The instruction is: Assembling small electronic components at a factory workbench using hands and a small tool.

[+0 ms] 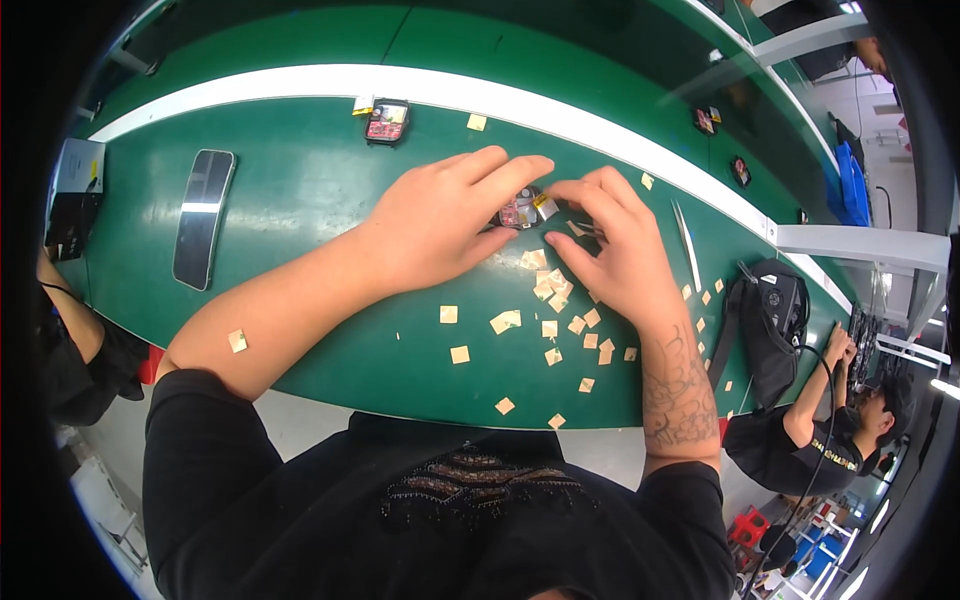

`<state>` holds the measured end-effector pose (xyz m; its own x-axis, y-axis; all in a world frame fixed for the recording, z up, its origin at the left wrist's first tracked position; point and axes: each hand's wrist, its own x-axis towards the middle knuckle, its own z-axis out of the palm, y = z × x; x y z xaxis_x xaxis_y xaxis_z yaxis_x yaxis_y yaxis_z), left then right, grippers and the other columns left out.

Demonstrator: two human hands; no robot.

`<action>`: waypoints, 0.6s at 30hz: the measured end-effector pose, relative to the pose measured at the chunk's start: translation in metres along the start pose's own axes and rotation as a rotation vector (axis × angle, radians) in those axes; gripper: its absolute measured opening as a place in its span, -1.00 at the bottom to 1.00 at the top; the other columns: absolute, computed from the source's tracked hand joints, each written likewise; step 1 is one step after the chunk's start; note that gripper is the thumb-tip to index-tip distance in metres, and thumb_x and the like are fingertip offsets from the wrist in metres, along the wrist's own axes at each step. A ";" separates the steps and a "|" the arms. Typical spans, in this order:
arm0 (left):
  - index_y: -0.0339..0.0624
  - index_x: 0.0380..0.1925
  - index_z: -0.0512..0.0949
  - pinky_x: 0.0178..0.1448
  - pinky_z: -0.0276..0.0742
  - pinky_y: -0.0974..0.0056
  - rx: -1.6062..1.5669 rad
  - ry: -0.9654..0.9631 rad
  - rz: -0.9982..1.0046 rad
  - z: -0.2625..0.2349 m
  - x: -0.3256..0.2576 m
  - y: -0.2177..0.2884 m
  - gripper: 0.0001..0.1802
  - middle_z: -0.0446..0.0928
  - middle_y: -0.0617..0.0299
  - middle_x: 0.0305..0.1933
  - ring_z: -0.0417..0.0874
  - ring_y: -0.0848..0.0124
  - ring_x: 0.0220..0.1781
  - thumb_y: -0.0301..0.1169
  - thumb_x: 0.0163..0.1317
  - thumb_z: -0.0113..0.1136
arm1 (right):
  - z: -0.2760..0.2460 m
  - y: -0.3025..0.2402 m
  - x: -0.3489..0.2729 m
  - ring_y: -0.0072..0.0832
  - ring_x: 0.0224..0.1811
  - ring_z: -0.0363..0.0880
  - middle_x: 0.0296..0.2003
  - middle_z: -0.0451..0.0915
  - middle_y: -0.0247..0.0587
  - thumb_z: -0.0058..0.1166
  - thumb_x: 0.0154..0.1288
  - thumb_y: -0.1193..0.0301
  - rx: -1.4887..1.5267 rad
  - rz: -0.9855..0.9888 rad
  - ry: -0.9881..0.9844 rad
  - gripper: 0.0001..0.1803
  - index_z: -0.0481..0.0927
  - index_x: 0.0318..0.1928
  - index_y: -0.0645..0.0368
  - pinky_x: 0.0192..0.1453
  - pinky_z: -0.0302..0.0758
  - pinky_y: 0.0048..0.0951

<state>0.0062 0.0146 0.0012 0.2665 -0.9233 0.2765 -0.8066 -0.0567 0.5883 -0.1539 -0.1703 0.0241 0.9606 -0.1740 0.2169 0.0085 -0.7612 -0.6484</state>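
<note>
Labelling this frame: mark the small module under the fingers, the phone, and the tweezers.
small module (520, 210), head view, pink face between both hands' fingertips.
phone (204, 216), head view, middle of its dark screen.
tweezers (688, 245), head view, mid-shaft, right of the right hand.

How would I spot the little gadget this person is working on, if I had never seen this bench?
Find the long green bench with the white stripe, then the two hands meeting near its middle. Pinched between the left hand and right hand is a small square module with a pinkish face. A similar module lies untouched by the stripe; the scattered tan paper squares are flat and plain.
</note>
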 end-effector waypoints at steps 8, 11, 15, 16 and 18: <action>-0.04 0.35 0.55 0.15 0.73 0.04 0.004 -0.013 0.023 -0.003 0.001 0.001 -0.29 0.69 0.12 0.09 0.74 0.03 0.10 -0.43 0.15 0.56 | 0.004 0.011 -0.003 -0.24 -0.25 0.71 -0.17 0.61 -0.18 0.41 0.27 0.59 0.047 0.005 -0.043 -0.76 0.77 -0.05 0.18 -0.19 0.66 -0.29; -0.06 0.29 0.56 0.14 0.73 0.04 0.005 -0.015 0.039 -0.002 0.001 -0.001 -0.33 0.70 0.12 0.10 0.74 0.03 0.10 -0.42 0.14 0.57 | 0.007 0.011 -0.003 -0.29 -0.33 0.68 -0.18 0.63 -0.18 0.40 0.29 0.60 0.116 -0.011 0.015 -0.79 0.76 -0.07 0.23 -0.24 0.62 -0.33; -0.08 0.19 0.57 0.08 0.72 0.03 0.004 -0.018 0.048 -0.002 0.001 -0.001 -0.40 0.69 0.13 0.05 0.75 0.03 0.04 -0.41 0.13 0.58 | 0.015 0.012 -0.002 -0.43 -0.39 0.64 -0.15 0.65 -0.18 0.39 0.27 0.61 0.184 -0.004 0.083 -0.84 0.73 -0.14 0.27 -0.31 0.56 -0.41; -0.08 0.19 0.57 0.08 0.72 0.03 0.004 -0.019 0.047 -0.003 0.001 -0.001 -0.40 0.69 0.13 0.05 0.75 0.03 0.04 -0.41 0.13 0.58 | 0.014 0.009 -0.001 -0.49 -0.39 0.62 -0.15 0.66 -0.18 0.37 0.25 0.62 0.213 0.020 0.089 -0.85 0.70 -0.18 0.27 -0.33 0.54 -0.45; -0.09 0.15 0.57 0.03 0.70 0.02 -0.005 -0.034 0.073 -0.004 0.002 -0.001 -0.43 0.68 0.14 0.00 0.75 0.04 -0.01 -0.41 0.12 0.58 | 0.011 0.007 0.000 -0.55 -0.40 0.61 -0.16 0.67 -0.19 0.36 0.24 0.63 0.243 0.044 0.095 -0.86 0.67 -0.21 0.27 -0.35 0.51 -0.49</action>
<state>0.0092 0.0146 0.0041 0.1888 -0.9374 0.2928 -0.8205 0.0132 0.5715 -0.1509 -0.1690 0.0117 0.9311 -0.2701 0.2452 0.0453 -0.5814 -0.8124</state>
